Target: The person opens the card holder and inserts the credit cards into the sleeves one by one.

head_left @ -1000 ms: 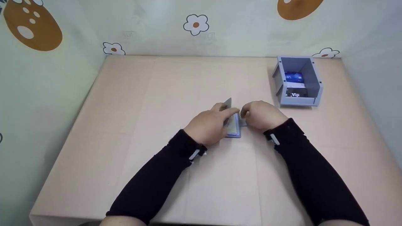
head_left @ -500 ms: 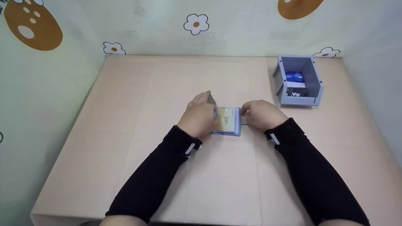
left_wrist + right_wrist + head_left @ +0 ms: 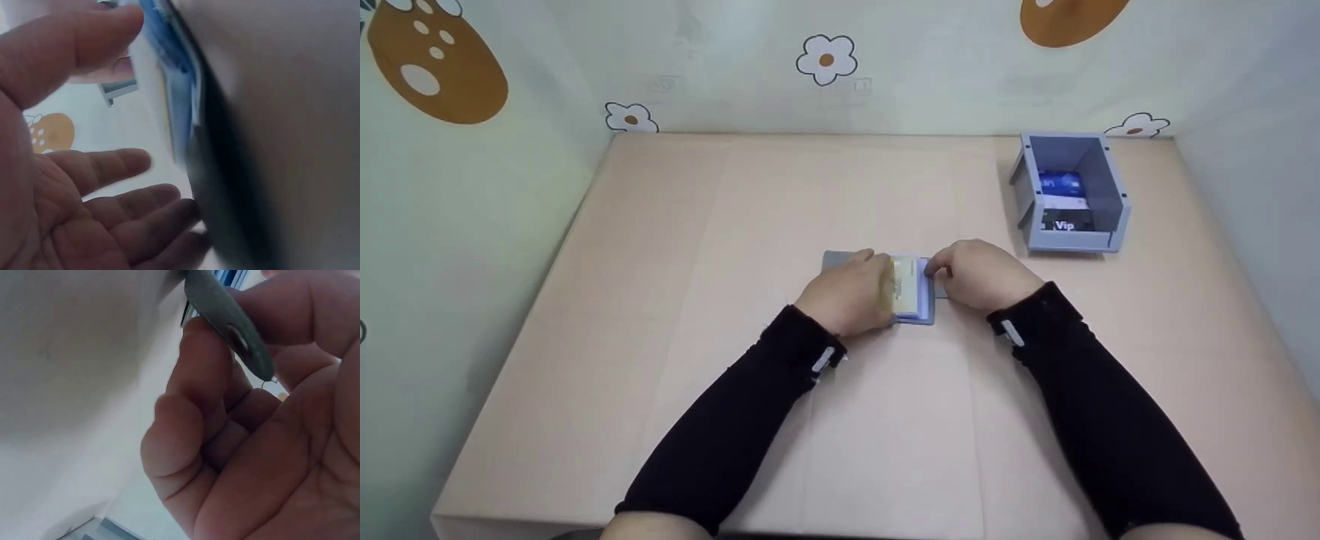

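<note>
A grey card holder (image 3: 928,315) lies spread on the table. Its clear sleeves are on the right, with a yellow and white card (image 3: 907,285) showing. My left hand (image 3: 847,296) lies over the left cover, hiding much of it. In the left wrist view its fingers (image 3: 112,169) are loosely extended, lower fingertips at the cover, and the thumb (image 3: 107,34) is by the sleeve edges. My right hand (image 3: 982,274) holds the holder's right edge; in the right wrist view a grey strap (image 3: 230,323) with a snap button lies between its thumb and curled fingers.
At the back right of the table (image 3: 735,195) stands a grey bin (image 3: 1072,241) with several cards inside, among them a blue card (image 3: 1061,182) and a black "Vip" card (image 3: 1069,220). Walls (image 3: 720,67) border the table at the back and sides.
My left hand swung the raised cover leftward and down flat, uncovering the card, then came back a little to the right over the holder. The right hand stayed at the right edge.
</note>
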Tool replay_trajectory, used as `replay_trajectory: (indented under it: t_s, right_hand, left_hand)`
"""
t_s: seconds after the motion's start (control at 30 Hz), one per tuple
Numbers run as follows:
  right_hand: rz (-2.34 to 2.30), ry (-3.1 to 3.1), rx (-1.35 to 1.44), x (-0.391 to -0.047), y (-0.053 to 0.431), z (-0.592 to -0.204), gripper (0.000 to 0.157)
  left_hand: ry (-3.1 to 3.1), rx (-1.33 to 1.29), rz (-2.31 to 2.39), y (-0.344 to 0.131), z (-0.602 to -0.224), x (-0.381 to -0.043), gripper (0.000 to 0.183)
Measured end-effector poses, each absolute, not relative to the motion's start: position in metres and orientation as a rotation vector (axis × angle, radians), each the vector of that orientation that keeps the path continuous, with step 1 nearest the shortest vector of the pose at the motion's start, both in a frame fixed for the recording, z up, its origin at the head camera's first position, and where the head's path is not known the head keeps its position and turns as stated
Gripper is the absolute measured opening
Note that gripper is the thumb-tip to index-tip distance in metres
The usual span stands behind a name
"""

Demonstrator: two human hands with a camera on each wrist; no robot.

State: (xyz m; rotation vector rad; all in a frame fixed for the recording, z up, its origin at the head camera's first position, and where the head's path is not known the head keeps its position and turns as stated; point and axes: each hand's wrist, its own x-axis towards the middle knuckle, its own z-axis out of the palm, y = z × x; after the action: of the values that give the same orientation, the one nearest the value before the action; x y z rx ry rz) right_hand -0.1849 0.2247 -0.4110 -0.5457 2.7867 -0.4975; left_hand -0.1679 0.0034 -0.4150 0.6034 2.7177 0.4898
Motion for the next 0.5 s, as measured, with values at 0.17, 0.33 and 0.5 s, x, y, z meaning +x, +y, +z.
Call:
replay_trajectory:
  t_s: [0.17, 0.33, 0.5]
  right_hand:
    - [-0.514, 2.767, -0.597, -0.1859, 0.2237, -0.413, 0.034]
    - [-0.524, 2.769, -0.638, -0.1854, 0.2227, -0.4127, 0.031]
    - [-0.525, 2.784, -0.654, -0.1842, 0.2221, -0.4105, 0.035]
  left_hand:
    - [2.719, 0.61, 0.528, 0.0066, -0.4194, -0.1685, 0.108]
    - [2.732, 0.648, 0.534, 0.0064, -0.4203, -0.1676, 0.107]
    - [2.739, 0.697, 0.538, 0.0052, -0.4189, -0.1658, 0.097]
